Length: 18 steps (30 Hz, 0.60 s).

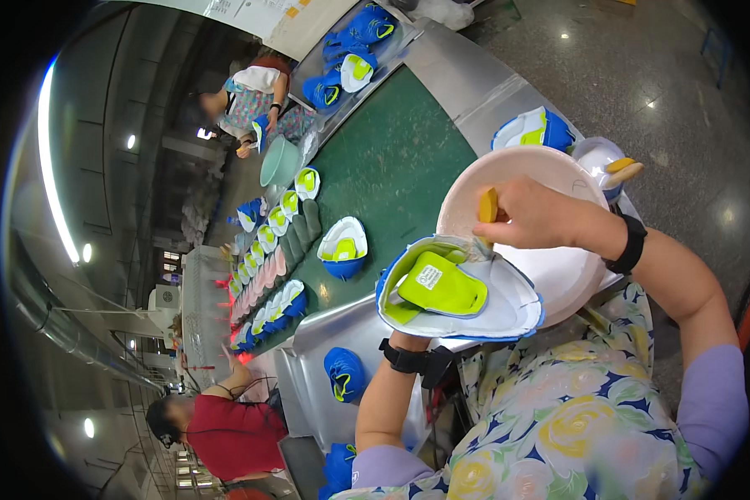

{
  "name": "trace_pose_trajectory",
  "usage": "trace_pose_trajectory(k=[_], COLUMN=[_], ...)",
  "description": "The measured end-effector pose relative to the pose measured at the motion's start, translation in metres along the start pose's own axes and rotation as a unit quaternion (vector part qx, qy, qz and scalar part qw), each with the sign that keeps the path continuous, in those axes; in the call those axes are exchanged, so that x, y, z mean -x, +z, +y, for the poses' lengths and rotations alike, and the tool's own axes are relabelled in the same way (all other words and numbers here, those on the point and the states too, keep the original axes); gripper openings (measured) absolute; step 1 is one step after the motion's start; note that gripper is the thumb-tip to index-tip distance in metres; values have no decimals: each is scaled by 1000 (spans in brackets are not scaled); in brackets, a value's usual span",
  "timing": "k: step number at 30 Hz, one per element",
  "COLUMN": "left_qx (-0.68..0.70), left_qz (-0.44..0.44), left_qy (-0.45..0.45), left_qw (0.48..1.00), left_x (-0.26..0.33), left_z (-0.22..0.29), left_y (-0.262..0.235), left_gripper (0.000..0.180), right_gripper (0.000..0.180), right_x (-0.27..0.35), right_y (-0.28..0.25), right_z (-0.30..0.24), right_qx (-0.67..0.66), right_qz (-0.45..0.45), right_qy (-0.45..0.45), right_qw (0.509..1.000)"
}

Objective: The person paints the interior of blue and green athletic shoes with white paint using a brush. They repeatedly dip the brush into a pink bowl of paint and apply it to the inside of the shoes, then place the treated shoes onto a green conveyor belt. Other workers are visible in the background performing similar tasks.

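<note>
My left hand is mostly hidden under a blue shoe upper, which it holds up with the white underside facing me and a lime-green panel inside. In my right hand is a brush with a yellow handle, gripped in closed fingers. The brush's bristles meet the white edge of the upper. Directly behind and beneath both hands stands a wide pale pink bowl. Black bands circle both my wrists.
Rows of blue-and-white uppers lie on a green conveyor belt, with a single upper nearer. A tub with a yellow-handled brush stands right of the bowl. Two people work across the belt, one in red, one in a patterned apron.
</note>
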<state>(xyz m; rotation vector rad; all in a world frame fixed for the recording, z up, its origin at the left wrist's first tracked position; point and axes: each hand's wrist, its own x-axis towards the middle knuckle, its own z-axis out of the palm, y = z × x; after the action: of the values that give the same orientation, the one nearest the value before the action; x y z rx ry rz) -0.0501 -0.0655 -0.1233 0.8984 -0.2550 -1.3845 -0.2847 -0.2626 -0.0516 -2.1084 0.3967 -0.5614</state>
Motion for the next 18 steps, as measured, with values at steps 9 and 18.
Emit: trace_pose_trajectory(k=[9, 18], left_qx=[-155, -57], left_qz=[3, 7], left_qy=[48, 10], left_qw=[987, 998], left_x=[20, 11], left_z=[34, 32], left_y=[-6, -21], left_gripper=[56, 57], right_gripper=[14, 15], right_x=[-3, 15], right_y=[2, 0], right_z=[-8, -2], right_qx=[-60, 48], right_qz=[121, -28], right_qy=[-189, -173], right_qw=[973, 983])
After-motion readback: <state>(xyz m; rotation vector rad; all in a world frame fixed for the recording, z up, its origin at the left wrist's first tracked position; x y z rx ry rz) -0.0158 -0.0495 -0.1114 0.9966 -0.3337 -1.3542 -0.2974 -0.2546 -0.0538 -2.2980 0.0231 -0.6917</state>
